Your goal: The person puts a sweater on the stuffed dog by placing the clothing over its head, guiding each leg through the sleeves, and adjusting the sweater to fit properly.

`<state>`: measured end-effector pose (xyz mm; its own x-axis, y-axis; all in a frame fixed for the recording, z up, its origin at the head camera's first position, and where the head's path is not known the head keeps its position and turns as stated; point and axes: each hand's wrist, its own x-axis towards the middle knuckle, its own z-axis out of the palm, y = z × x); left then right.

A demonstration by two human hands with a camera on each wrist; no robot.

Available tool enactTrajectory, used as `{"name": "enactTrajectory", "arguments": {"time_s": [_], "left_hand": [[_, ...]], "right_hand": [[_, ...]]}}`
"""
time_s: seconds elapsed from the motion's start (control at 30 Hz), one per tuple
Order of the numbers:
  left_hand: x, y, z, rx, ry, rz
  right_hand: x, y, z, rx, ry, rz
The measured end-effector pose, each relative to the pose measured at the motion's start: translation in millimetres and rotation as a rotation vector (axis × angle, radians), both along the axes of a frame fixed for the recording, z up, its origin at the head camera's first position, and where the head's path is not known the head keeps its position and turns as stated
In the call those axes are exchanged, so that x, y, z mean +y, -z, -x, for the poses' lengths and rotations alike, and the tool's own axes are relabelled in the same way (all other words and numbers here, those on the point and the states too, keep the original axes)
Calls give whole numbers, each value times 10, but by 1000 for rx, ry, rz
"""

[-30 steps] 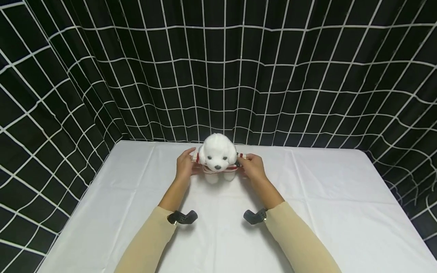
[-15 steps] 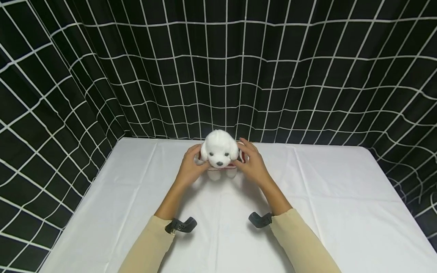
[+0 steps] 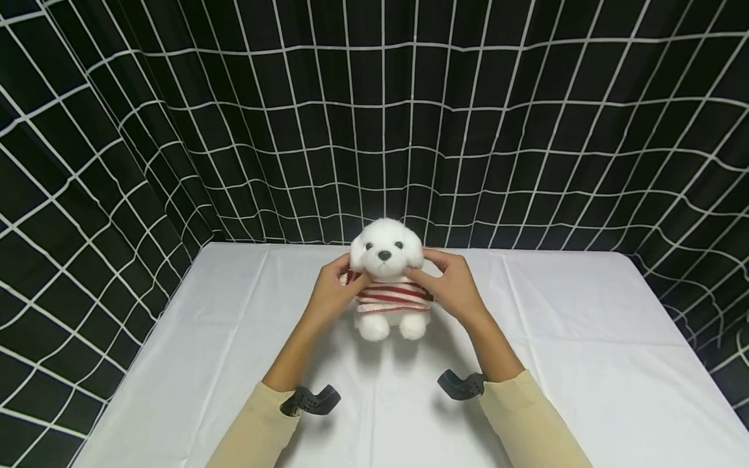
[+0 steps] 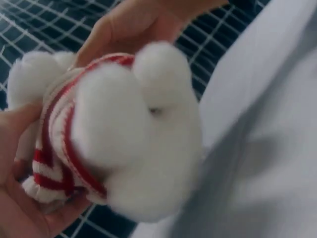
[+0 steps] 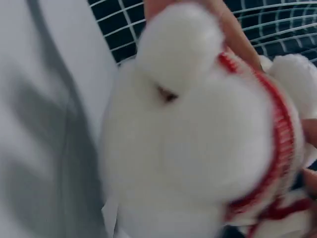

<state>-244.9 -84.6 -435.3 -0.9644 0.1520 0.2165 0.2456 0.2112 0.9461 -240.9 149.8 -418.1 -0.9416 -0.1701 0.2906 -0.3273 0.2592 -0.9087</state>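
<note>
Curtain [image 3: 526,130]: black with a white grid, behind the worktop
Worktop [image 3: 585,364]: white cloth cover
Toy dog [image 3: 389,279]: upright, striped jumper — held between both hands
Left hand [image 3: 330,296]: fingers curled round its side
Right hand [image 3: 456,289]: fingers gripping the other side

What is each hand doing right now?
Left hand: grips the plush dog by its side.
Right hand: grips the plush dog on its other side.
</note>
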Motion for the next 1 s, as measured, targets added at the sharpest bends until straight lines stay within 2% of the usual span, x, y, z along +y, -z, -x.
{"name": "enactTrajectory", "arguments": {"time_s": [0.1,0.2,0.33,0.47,0.67,0.87,0.93,1.0], "left_hand": [[83,-42,-78,-86,12,-30],[141,-21,-120,-205,31,-73],[126,125,-136,-345,71,-155],[112,282,-153,-427,101,-216],[106,438,-165,-477,160,-268],[50,561,-132,-469,299,-250],[36,567,-124,-455,313,-218],[30,540,-130,-433,286,-170]], "right_hand": [[20,-24,-82,-144,-29,83],[47,5,-126,-262,-11,120],[86,109,-128,-378,37,110],[117,228,-108,-472,66,120],[189,368,-74,-527,89,103],[262,508,-34,-566,91,89],[271,535,-25,-574,85,88],[279,551,-21,-574,86,82]]}}
